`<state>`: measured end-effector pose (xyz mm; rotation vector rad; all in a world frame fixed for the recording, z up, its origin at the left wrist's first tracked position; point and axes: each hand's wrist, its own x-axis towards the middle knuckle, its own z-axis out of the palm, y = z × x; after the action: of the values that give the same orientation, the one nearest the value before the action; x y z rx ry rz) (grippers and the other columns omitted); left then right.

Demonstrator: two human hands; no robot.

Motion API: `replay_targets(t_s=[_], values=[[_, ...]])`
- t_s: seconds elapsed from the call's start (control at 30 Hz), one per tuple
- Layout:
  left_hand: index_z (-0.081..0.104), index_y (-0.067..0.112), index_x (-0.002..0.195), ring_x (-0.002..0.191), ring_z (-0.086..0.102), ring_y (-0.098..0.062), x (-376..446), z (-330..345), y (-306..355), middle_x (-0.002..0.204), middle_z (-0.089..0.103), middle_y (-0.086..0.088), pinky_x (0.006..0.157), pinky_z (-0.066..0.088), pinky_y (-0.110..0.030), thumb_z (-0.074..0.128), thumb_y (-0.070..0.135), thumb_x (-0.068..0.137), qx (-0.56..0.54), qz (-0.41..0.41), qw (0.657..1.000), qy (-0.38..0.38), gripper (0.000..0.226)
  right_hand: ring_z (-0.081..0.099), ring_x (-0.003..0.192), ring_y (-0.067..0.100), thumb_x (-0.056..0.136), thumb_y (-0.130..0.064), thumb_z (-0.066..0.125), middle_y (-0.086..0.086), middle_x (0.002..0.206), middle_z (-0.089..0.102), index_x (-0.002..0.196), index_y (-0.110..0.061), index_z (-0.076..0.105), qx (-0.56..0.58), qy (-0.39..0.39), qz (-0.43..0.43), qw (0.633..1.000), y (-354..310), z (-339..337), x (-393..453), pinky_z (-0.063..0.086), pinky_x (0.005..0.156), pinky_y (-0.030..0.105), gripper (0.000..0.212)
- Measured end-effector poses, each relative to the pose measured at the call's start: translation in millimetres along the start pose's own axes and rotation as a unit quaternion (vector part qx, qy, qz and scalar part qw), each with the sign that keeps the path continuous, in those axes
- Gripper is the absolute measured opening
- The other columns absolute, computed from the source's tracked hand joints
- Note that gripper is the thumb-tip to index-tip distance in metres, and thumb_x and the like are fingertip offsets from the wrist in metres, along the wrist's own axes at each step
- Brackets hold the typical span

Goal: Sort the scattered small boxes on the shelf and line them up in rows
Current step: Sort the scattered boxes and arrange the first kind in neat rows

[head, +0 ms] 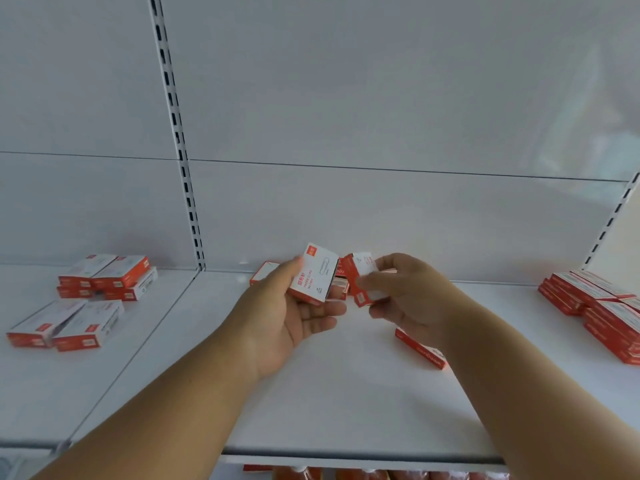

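My left hand (287, 320) holds a small white-and-red box (313, 273) above the middle of the white shelf (311, 410), thumb along its left edge and fingers beneath. To its right, my right hand (405, 292) pinches a second small box (363, 275), tilted on edge. Behind the hands a few more small boxes (263, 271) lie scattered near the back wall, partly hidden. Another red box (420, 348) lies flat under my right wrist.
Stacked boxes (107, 277) and two flat boxes (65, 325) sit on the left shelf section. A neat stack of boxes (599, 306) fills the right end. A slotted upright (180, 150) divides the back wall. More red items (346, 474) show on the shelf below.
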<state>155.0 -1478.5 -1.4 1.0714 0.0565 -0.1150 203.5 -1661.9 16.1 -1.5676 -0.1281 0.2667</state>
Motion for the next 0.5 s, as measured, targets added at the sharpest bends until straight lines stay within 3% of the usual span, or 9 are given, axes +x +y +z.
replay_targets(t_s=[0.1, 0.17, 0.27, 0.33, 0.47, 0.5], values=[[0.066, 0.01, 0.107, 0.069, 0.073, -0.027, 5, -1, -2, 0.083, 0.075, -0.014, 0.053, 0.057, -0.031, 0.048, 0.027, 0.1, 0.019, 0.022, 0.999, 0.021, 0.026, 0.064, 0.064, 0.023, 0.084, 0.003, 0.069, 0.02, 0.088, 0.063, 0.096, -0.005, 0.049, 0.113, -0.004, -0.021, 0.993, 0, 3, -3, 0.05, 0.053, 0.028, 0.024], [0.069, 0.012, 0.103, 0.067, 0.069, -0.023, 9, -1, -3, 0.081, 0.074, -0.01, 0.055, 0.055, -0.031, 0.048, 0.03, 0.101, 0.068, 0.061, 0.993, 0.081, 0.027, 0.068, 0.068, 0.027, 0.087, 0.005, 0.064, 0.02, 0.088, 0.065, 0.089, -0.006, 0.048, 0.153, -0.013, -0.015, 0.988, -2, 5, -1, 0.054, 0.055, 0.03, 0.02], [0.071, 0.016, 0.085, 0.058, 0.051, -0.019, 10, -6, 0, 0.067, 0.067, -0.003, 0.059, 0.04, -0.035, 0.052, 0.032, 0.099, 0.154, 0.126, 0.967, 0.161, 0.028, 0.071, 0.072, 0.03, 0.092, 0.003, 0.058, 0.019, 0.083, 0.07, 0.078, -0.005, 0.05, 0.179, -0.039, -0.003, 0.983, -10, 10, 0, 0.058, 0.058, 0.034, 0.018], [0.072, 0.018, 0.077, 0.056, 0.049, -0.018, 3, -11, 6, 0.066, 0.067, -0.003, 0.059, 0.039, -0.035, 0.055, 0.027, 0.097, 0.171, 0.142, 0.959, 0.176, 0.027, 0.071, 0.07, 0.026, 0.091, -0.002, 0.061, 0.016, 0.079, 0.072, 0.072, -0.006, 0.055, 0.153, -0.023, -0.023, 0.988, -15, 18, 1, 0.056, 0.061, 0.034, 0.021], [0.069, 0.01, 0.098, 0.071, 0.072, -0.024, -20, -36, 33, 0.088, 0.077, -0.009, 0.061, 0.055, -0.033, 0.059, 0.009, 0.093, 0.184, 0.155, 0.958, 0.157, 0.012, 0.072, 0.075, 0.028, 0.088, -0.003, 0.067, 0.017, 0.085, 0.074, 0.088, -0.003, 0.061, 0.119, 0.023, -0.076, 0.99, -14, 48, -1, 0.055, 0.063, 0.032, 0.006], [0.067, 0.01, 0.101, 0.074, 0.074, -0.026, -26, -47, 41, 0.087, 0.077, -0.008, 0.06, 0.057, -0.032, 0.06, 0.006, 0.092, 0.196, 0.159, 0.954, 0.161, 0.012, 0.072, 0.079, 0.03, 0.088, -0.003, 0.068, 0.018, 0.089, 0.075, 0.097, -0.003, 0.06, 0.112, 0.026, -0.075, 0.991, -12, 58, -2, 0.056, 0.067, 0.035, 0.012]])
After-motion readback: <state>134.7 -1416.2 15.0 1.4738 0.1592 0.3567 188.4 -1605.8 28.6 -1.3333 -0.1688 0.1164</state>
